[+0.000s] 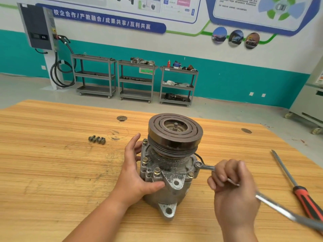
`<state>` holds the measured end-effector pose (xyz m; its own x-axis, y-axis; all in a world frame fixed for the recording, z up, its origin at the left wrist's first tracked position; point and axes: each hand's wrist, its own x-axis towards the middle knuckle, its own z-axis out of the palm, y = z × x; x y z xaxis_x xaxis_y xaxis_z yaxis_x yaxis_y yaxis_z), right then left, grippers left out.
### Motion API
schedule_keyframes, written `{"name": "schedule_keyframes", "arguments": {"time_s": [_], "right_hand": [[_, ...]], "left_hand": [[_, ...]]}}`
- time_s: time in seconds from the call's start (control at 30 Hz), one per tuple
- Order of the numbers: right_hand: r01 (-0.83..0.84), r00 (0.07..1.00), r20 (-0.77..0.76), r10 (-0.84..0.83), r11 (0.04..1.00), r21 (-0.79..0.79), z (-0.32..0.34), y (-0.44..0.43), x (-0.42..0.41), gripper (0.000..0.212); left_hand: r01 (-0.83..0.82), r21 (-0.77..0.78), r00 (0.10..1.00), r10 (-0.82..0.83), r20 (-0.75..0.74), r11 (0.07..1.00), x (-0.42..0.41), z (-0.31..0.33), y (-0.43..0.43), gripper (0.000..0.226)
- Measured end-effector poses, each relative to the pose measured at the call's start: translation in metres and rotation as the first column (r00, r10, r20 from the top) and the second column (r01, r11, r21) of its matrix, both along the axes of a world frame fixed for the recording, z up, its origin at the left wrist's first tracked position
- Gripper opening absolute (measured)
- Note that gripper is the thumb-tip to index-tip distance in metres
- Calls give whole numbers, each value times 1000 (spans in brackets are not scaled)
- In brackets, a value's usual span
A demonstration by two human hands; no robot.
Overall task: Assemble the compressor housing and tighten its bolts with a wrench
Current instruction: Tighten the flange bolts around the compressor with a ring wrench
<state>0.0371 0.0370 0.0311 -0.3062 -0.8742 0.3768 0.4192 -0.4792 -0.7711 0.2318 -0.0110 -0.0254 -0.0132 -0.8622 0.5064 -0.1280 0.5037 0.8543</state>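
A grey metal compressor [172, 182] stands upright on the wooden table [52, 163], its dark grooved pulley [175, 132] on top. Several bolts [156, 171] stick up from the housing flange. My left hand [135, 173] holds the housing's left side, thumb across the front near a mounting lug. My right hand [231, 187] grips a steel wrench [205, 166]. The wrench's ring end sits on a bolt at the housing's right edge.
Three loose bolts [97, 139] lie on the table to the left. At the right lie a red-and-black handled screwdriver [295, 185] and a long steel bar [286, 212]. Three grey shelf carts [136, 79] stand by the far wall.
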Motion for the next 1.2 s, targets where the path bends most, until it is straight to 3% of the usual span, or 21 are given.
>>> {"name": "schedule_keyframes", "arguments": {"time_s": [0.1,0.3,0.5,0.7,0.97,1.07,1.2], "right_hand": [[60,995,-77,-69,992,-107,-10,12,9,37],[57,996,-67,-65,992,-112,-4,10,7,51],[-238,931,273,243,970,-51,19,-8,-27,53],[-505,829,311,464,861,60,7,-34,-30,54],[-749,663,184,726,641,170,15,-63,-34,62],[-676,737,158,658,715,178,18,-52,-31,67],[-367,930,54,364,926,83,9,-3,-11,61]], "left_hand": [[-3,14,1000,3,18,1000,1,2,2,111],[-26,45,999,24,48,999,1,3,6,113],[-51,51,999,50,13,997,-4,2,11,113],[-52,50,999,52,4,997,-5,-1,13,115],[-29,42,999,31,-42,999,-5,-7,11,115],[-23,57,999,25,-40,998,-4,-8,12,118],[-26,63,999,29,-36,998,-5,-10,15,119]]}}
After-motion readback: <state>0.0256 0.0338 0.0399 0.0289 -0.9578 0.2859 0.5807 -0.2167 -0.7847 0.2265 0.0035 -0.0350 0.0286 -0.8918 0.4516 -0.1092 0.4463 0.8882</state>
